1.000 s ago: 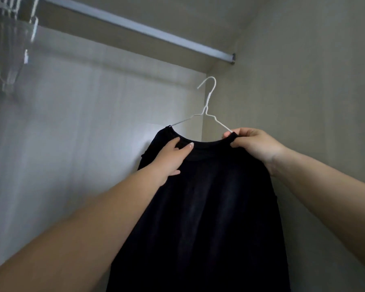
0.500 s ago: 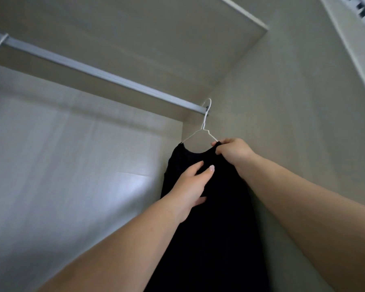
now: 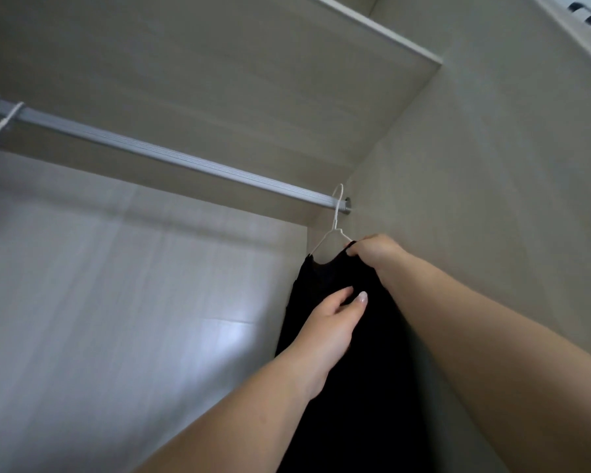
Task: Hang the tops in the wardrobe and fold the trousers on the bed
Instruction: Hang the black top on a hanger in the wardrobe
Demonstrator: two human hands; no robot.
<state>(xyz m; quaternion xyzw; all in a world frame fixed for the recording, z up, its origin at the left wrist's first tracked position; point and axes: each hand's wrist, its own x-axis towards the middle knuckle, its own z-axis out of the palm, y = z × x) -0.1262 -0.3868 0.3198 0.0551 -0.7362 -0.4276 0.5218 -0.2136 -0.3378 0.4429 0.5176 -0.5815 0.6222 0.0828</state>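
One head-worn view only, so nothing is shared. It looks steeply upward from inside the wardrobe, toward the right end of the rail and the underside of the shelf above. Both forearms reach up from the lower edge, close to the lens.

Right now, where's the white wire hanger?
In the head view, the white wire hanger is hooked over the far right end of the rail, beside the wardrobe's right wall. It carries the black top, just above the right hand.
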